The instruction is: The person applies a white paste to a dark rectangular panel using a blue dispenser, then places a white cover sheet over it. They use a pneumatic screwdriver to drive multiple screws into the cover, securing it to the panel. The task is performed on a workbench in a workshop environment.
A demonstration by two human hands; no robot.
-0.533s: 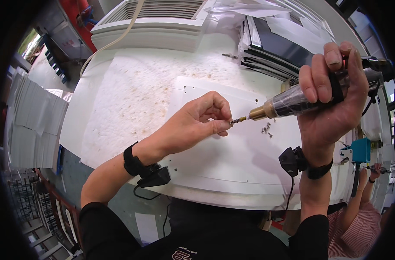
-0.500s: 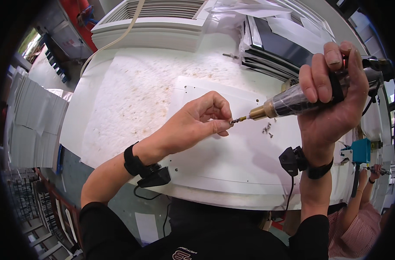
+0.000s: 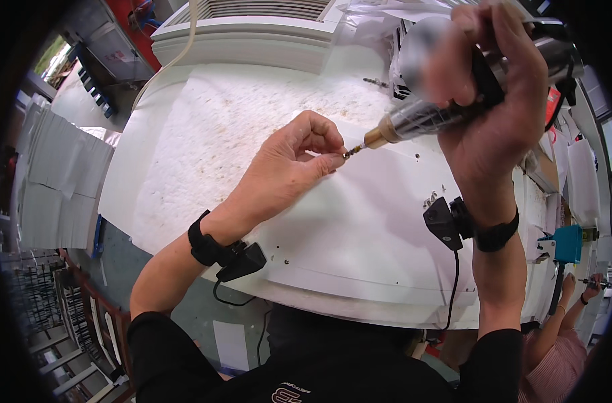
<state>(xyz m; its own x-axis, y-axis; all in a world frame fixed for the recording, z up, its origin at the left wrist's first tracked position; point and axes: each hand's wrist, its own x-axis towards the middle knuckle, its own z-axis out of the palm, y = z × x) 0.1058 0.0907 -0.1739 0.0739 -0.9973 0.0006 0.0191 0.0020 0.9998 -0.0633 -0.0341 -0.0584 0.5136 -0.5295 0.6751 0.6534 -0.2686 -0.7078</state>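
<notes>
Place: assembly workshop
Desk (image 3: 121, 181): partly under a stained white covering (image 3: 252, 97), loose screws (image 3: 432, 197) on a holed white panel (image 3: 359, 248)
Tool: power screwdriver (image 3: 413, 119)
Far edge: stacked louvred panels (image 3: 252, 47)
Left: tall pile of white sheets (image 3: 57, 174)
Right: co-worker (image 3: 554, 363) near teal equipment (image 3: 566, 243)

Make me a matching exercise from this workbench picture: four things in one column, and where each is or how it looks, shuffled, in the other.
Things
1. Left hand
2. Power driver
3. Loose screws
4. Tool at the far right

Places, colours and states
A. Lying on the white panel
B. Blue-green
C. Gripped in the right hand
D. Fingertips pinched together at the tip of a tool's bit

Right pairs: 1-D, 2-C, 3-A, 4-B
</notes>
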